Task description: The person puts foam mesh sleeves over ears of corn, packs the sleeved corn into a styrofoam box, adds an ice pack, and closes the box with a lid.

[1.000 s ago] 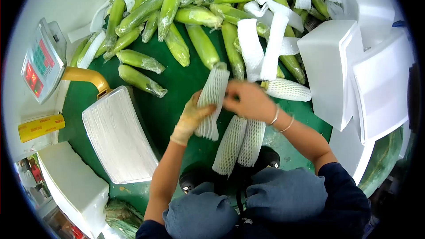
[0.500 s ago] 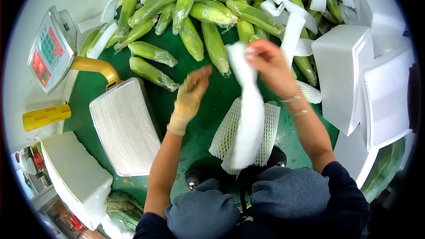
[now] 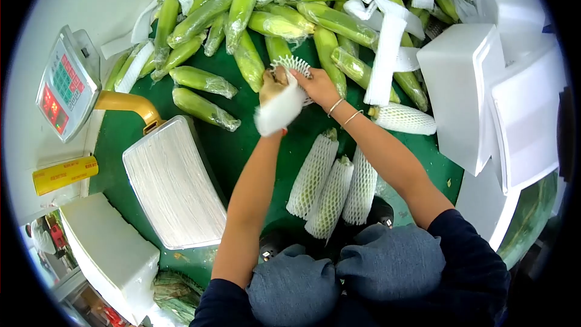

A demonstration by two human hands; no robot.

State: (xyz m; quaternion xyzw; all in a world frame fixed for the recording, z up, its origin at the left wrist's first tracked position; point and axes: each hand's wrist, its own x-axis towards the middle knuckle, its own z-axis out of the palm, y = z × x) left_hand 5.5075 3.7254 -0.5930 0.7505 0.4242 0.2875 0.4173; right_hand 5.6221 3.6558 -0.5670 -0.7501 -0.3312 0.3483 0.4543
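Both hands meet above the green surface, working on a white foam net sleeve (image 3: 279,115). My left hand (image 3: 274,86), in a light glove, has bent fingers at the sleeve, and white foam covers its wrist. The fingers of my right hand (image 3: 318,89) pinch the sleeve's netted end. Whether the left fingers are inside the sleeve or behind it, I cannot tell. Below the hands lie three long green vegetables (image 3: 330,197) in foam nets, stem ends pointing away from me. Several film-wrapped green vegetables (image 3: 245,9) are heaped beyond the hands.
A scale with a metal platform (image 3: 175,184) and a lit display (image 3: 55,112) stands at left. A yellow roll (image 3: 65,175) and a white foam box (image 3: 112,254) are nearby. White foam boxes (image 3: 463,91) line the right side. More flattened foam sleeves (image 3: 387,54) lie over the heap.
The sleeve, which hung long from my right hand, is now bunched around my left hand. Both hands have come together, and the three netted vegetables below are fully uncovered.
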